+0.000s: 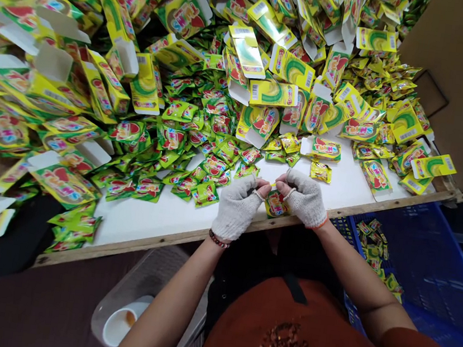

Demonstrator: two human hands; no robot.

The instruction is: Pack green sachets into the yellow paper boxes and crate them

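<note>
At the front edge of the white tabletop, a small yellow-and-green candy box (pixel 277 203) with a red fruit print sits between my hands. My left hand (pixel 236 207), in a white fingerless knit glove, pinches the box's far end with thumb and fingertips. From the other side my right hand (pixel 303 198), gloved alike, grips the same end, its thumb close to the left one. The fingers partly cover the box's end, so its flaps are hidden. Just beyond my right hand lies a yellow sachet (pixel 320 171); green sachets (pixel 205 194) lie beyond my left.
Heaps of open-ended candy boxes (pixel 62 181) and loose sachets cover the back and left of the table. A wooden strip (pixel 155 243) edges the front. Below on the right is a blue crate (pixel 433 277) with sachets; below left stands a clear bin (pixel 146 281) with a white cup (pixel 117 327).
</note>
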